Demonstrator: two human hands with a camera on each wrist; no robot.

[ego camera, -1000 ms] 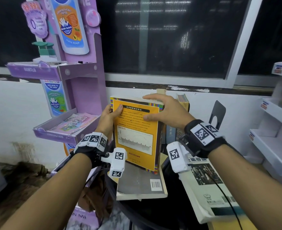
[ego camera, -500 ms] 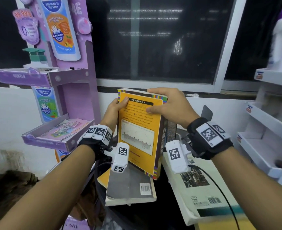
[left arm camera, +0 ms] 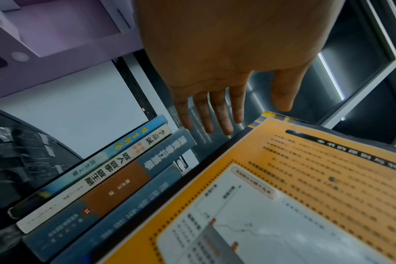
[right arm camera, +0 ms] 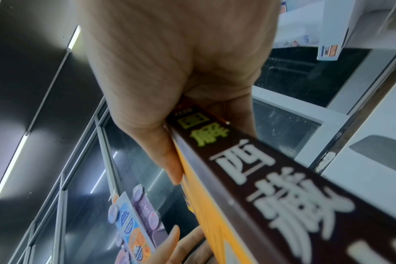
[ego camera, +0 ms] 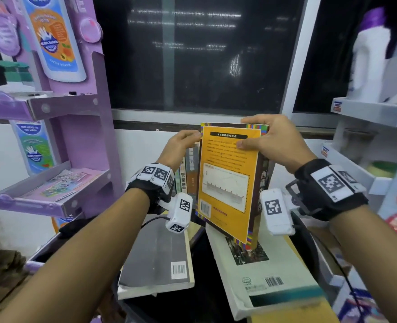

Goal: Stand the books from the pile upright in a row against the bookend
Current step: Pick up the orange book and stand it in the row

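An orange-covered book (ego camera: 230, 183) with a dark brown spine (right arm camera: 283, 178) stands slightly tilted, its lower corner over a flat white book (ego camera: 258, 271). My right hand (ego camera: 246, 134) grips its top edge, thumb on the cover and fingers over the back. My left hand (ego camera: 193, 136) has straight fingers (left arm camera: 217, 114) and touches the book's top left corner. Just left of the orange book, a row of upright books (left arm camera: 115, 178) shows its spines (ego camera: 188, 171). A grey book (ego camera: 160, 252) lies flat at the front left. I cannot make out the bookend.
A purple display stand (ego camera: 81, 141) with trays rises at the left. White shelves (ego camera: 367, 115) carrying a white bottle (ego camera: 370, 57) stand at the right. A dark window (ego camera: 204, 54) is behind. The books lie on a black round table (ego camera: 204, 299).
The orange book has moved right, from over the grey book to over the white one, and stands straighter. My left hand slid from its left edge up to the top corner.
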